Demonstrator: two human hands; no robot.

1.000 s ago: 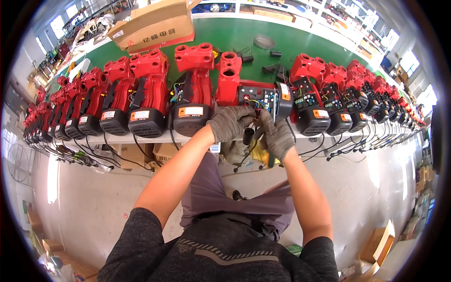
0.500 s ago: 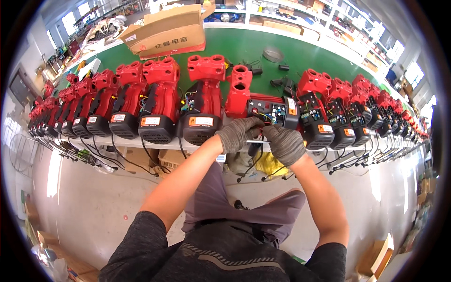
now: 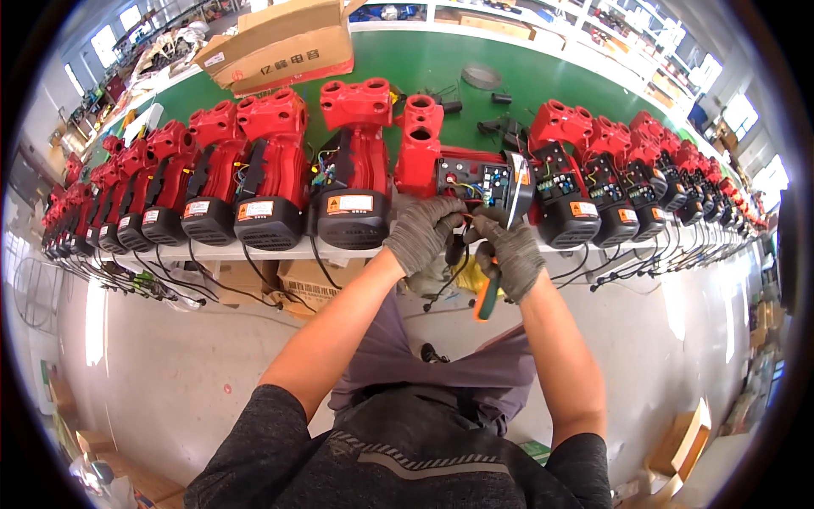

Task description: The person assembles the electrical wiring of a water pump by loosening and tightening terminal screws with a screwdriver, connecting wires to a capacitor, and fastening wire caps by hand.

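Observation:
Directly ahead, a red pump (image 3: 417, 161) lies at the bench edge with its control box uncovered, showing a circuit board (image 3: 492, 182) and coloured wires. My left hand (image 3: 424, 236), in a grey knit glove, has its fingertips pinched at a thin wire beside the box's near edge. Close by on the right, my gloved right hand (image 3: 511, 254) also pinches near that wire. A screwdriver (image 3: 487, 300) with an orange and dark green handle is tucked in this right hand, its handle pointing toward me and its metal shaft up past the board. The gloves hide the wire's end.
Rows of red pumps with black motor ends stand on both sides, such as one at left (image 3: 356, 178) and one at right (image 3: 566, 182). Black cables hang off the bench edge. Behind are a cardboard box (image 3: 284, 53), a round dish (image 3: 482, 77) and small black parts.
The screwdriver has swung from lying across between my hands to pointing up and away, its handle now showing below my right hand. Both hands stay close together at the box.

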